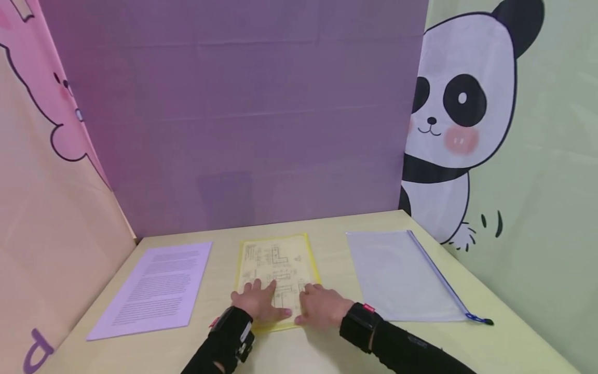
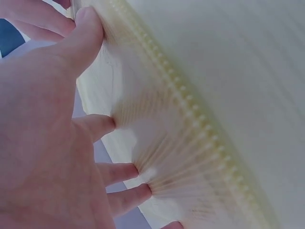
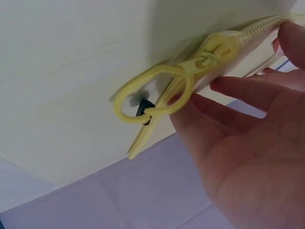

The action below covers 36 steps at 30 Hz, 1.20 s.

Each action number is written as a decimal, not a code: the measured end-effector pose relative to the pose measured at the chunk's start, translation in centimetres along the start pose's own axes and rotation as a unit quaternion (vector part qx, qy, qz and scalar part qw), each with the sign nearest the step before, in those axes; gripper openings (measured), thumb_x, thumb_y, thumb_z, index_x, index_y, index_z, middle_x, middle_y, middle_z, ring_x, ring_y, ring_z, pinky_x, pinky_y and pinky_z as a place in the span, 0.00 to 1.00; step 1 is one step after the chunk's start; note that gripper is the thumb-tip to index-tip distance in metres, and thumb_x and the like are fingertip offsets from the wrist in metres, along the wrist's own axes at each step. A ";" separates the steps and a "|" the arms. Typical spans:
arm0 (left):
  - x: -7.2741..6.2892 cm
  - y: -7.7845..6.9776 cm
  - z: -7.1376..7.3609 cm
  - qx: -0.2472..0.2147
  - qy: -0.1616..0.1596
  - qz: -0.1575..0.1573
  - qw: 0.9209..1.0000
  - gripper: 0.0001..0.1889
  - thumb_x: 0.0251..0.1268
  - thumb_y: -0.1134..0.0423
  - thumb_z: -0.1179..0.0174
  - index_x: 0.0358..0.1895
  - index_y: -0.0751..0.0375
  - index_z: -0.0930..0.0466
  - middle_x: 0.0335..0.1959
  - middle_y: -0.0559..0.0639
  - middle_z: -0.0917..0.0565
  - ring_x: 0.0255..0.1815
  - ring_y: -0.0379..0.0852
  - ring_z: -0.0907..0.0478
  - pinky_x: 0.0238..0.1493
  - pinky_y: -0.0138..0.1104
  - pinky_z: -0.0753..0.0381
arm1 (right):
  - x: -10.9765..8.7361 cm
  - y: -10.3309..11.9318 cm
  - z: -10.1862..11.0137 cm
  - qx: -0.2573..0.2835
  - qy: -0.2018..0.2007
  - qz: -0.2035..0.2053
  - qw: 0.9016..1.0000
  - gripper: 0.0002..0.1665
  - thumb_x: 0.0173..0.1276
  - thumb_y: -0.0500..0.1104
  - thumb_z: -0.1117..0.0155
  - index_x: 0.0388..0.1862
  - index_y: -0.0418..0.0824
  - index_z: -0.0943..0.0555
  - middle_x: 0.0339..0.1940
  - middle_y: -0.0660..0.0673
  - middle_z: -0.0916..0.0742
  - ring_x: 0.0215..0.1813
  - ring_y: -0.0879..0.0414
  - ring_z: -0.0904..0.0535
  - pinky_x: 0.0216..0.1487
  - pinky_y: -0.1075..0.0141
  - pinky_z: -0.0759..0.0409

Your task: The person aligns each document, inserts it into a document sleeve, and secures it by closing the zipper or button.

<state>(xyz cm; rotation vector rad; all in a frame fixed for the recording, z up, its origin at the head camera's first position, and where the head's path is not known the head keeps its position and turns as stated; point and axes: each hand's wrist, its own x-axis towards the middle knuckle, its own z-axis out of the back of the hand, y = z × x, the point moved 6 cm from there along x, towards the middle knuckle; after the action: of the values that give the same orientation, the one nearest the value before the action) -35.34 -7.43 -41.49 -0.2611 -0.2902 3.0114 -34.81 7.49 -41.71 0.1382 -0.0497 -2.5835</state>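
Observation:
A yellow-edged zip document pouch (image 1: 239,259) lies flat on the table with a sheet of line drawings (image 1: 280,259) showing through it. On its near left part rests my left hand (image 1: 259,302), fingers spread. My right hand (image 1: 324,306) touches the near right part with its fingertips. The thumbs point toward each other near the lower edge. In the left wrist view, the fingertips press the clear film beside the toothed zip (image 2: 183,93). Beside the fingers in the right wrist view are the yellow zip slider (image 3: 217,50) and its cord loop (image 3: 143,75) with a black end.
To the left lies a lilac sheet of printed text (image 1: 161,285). A translucent pouch with a blue zip (image 1: 402,280) lies to the right, its pull toward the near right corner. A purple panel (image 1: 243,119) stands behind the table (image 1: 327,228), with printed walls at both sides.

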 end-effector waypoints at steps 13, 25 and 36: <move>0.5 1.0 -0.1 -0.019 0.033 0.013 0.999 0.45 0.59 0.32 0.35 0.76 0.50 0.32 0.74 0.71 0.37 0.73 0.71 0.41 0.57 0.71 0.31 | 0.9 1.0 -0.1 0.001 -0.005 0.011 1.000 0.24 0.69 0.63 0.34 0.42 0.44 0.17 0.43 0.49 0.22 0.47 0.55 0.24 0.45 0.58 0.18; 0.2 3.4 0.6 -0.032 0.045 0.028 0.998 0.42 0.64 0.36 0.36 0.74 0.59 0.31 0.71 0.77 0.36 0.71 0.79 0.42 0.59 0.72 0.34 | 2.5 3.7 -0.3 -0.006 0.010 0.004 1.000 0.31 0.71 0.65 0.37 0.54 0.41 0.17 0.47 0.49 0.21 0.52 0.55 0.25 0.50 0.59 0.19; 0.1 4.0 1.0 -0.028 0.000 0.051 0.998 0.36 0.68 0.40 0.40 0.72 0.59 0.30 0.68 0.73 0.31 0.67 0.74 0.35 0.60 0.70 0.33 | 3.4 5.8 -0.7 -0.053 0.009 -0.002 0.999 0.40 0.73 0.69 0.44 0.68 0.41 0.23 0.69 0.43 0.22 0.66 0.51 0.27 0.58 0.56 0.18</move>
<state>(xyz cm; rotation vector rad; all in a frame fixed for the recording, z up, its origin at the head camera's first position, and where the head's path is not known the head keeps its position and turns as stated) -35.95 -11.52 -41.36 -0.2879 -0.3727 3.1072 -34.56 0.81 -42.29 0.1228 0.0939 -2.5827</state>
